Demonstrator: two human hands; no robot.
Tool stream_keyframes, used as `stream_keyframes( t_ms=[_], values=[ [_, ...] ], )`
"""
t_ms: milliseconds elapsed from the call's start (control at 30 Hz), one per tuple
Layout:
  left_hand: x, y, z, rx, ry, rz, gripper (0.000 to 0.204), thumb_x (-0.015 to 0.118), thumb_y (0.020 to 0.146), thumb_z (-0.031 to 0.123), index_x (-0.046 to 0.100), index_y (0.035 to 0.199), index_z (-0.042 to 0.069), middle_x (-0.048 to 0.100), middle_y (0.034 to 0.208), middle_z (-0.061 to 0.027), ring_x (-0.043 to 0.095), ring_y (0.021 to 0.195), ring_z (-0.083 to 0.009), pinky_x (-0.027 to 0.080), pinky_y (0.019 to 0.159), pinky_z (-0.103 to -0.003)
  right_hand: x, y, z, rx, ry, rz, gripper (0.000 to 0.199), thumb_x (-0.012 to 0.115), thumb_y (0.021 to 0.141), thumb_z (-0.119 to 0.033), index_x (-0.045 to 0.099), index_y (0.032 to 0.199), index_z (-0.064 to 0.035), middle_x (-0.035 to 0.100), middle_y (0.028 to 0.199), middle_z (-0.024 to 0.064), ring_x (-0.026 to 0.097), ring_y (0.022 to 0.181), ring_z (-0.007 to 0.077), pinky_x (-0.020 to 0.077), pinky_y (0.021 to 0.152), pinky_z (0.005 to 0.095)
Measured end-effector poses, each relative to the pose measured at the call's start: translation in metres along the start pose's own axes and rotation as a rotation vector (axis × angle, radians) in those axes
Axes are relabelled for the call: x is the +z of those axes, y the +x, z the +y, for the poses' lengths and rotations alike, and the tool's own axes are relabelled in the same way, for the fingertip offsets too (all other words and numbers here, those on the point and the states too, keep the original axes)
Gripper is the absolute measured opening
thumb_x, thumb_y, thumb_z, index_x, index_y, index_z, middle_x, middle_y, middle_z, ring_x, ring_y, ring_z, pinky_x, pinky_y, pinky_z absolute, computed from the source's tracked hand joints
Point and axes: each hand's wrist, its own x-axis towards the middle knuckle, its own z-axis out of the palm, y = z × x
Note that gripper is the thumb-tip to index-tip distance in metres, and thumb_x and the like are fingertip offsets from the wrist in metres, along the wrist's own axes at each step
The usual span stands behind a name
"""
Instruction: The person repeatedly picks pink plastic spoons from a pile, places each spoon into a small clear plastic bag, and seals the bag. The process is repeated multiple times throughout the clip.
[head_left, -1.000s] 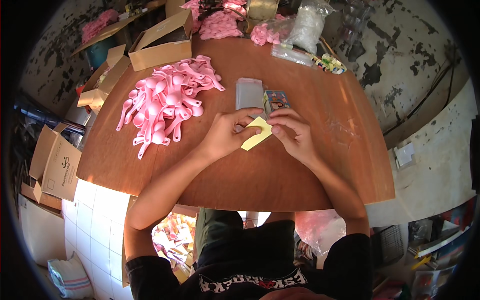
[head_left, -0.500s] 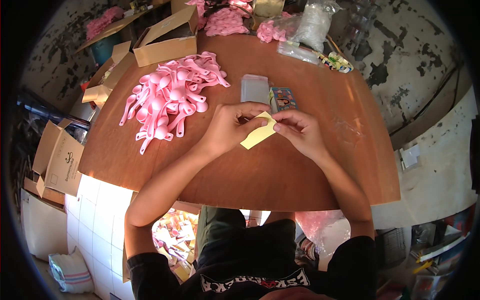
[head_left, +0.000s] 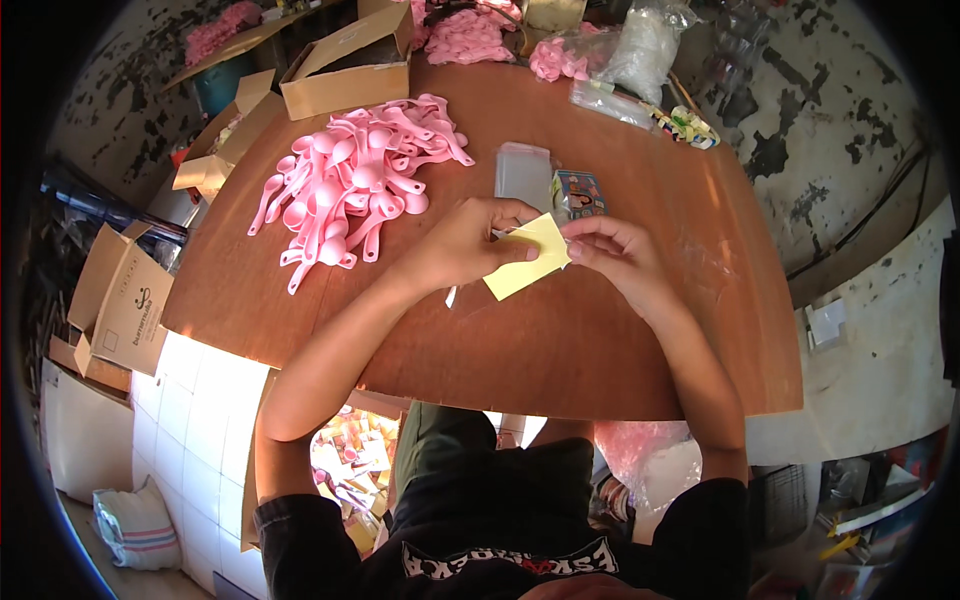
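Note:
A yellow card (head_left: 530, 268) is pinched between the thumb and fingers of my left hand (head_left: 470, 243), tilted above the near middle of the table. At the card's right edge, my right hand (head_left: 620, 258) has its thumb and fingers closed on the edge or on something thin there; I cannot make out which. Just beyond the hands lie a stack of clear plastic sleeves (head_left: 522, 172) and a stack of small printed cards (head_left: 580, 192), partly hidden by my fingers. A small white sliver (head_left: 451, 297) shows below my left wrist.
A heap of pink plastic scoops (head_left: 350, 175) covers the table's left side. An open cardboard box (head_left: 345, 88) stands behind it. Plastic packs (head_left: 612, 103) and a bulging clear bag (head_left: 648, 50) sit at the far right edge. Below the table, a box of packed pieces (head_left: 352, 455) is by my leg.
The yellow card has turned and shows more of its face. My right hand has moved slightly right and down along its edge. The whole view has shifted a little.

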Motion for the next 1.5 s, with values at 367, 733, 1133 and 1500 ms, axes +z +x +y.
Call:
stream_keyframes(
  t_ms=[367,733,1133,1500],
  values=[
    [0.011,0.002,-0.02,0.152,0.086,-0.011,0.034,0.07,0.086,0.001,0.062,0.119,-0.001,0.072,0.103,-0.0119,0.067,0.095,-0.0147,0.054,0.083,-0.031,0.01,-0.004,0.002,0.305,0.13,-0.273,0.034,0.064,0.094,-0.01,0.059,0.125,0.0017,0.066,0.112,0.0122,0.066,0.095,0.0159,0.0538,0.088,0.0312],
    [0.004,-0.004,-0.019,0.208,0.228,0.177,0.049,0.076,0.076,-0.001,0.061,0.122,0.003,0.072,0.095,-0.0148,0.071,0.084,-0.0217,0.055,0.079,-0.035,-0.047,0.014,0.002,0.099,-0.005,-0.07,0.026,0.061,0.096,-0.013,0.065,0.116,0.0026,0.07,0.102,0.0099,0.067,0.091,0.0148,0.0536,0.084,0.0278],
    [0.0,-0.008,-0.006,0.202,-0.326,0.05,0.05,0.074,0.083,-0.001,0.053,0.128,-0.003,0.069,0.101,-0.0064,0.063,0.098,-0.0096,0.049,0.089,-0.026,0.057,0.166,0.065,-0.673,-0.753,0.02,0.033,0.072,0.081,-0.026,0.067,0.107,-0.0049,0.068,0.095,0.0203,0.068,0.086,0.0342,0.0543,0.07,0.042],
    [0.001,-0.003,-0.018,0.23,-0.321,0.119,0.052,0.073,0.084,-0.001,0.051,0.131,-0.002,0.069,0.103,-0.0068,0.063,0.097,-0.009,0.051,0.085,-0.025,0.029,0.16,0.057,-0.474,-0.639,0.41,0.017,0.066,0.086,-0.013,0.068,0.101,-0.0048,0.069,0.08,0.0154,0.068,0.069,0.0277,0.0547,0.064,0.0385]
  ],
)
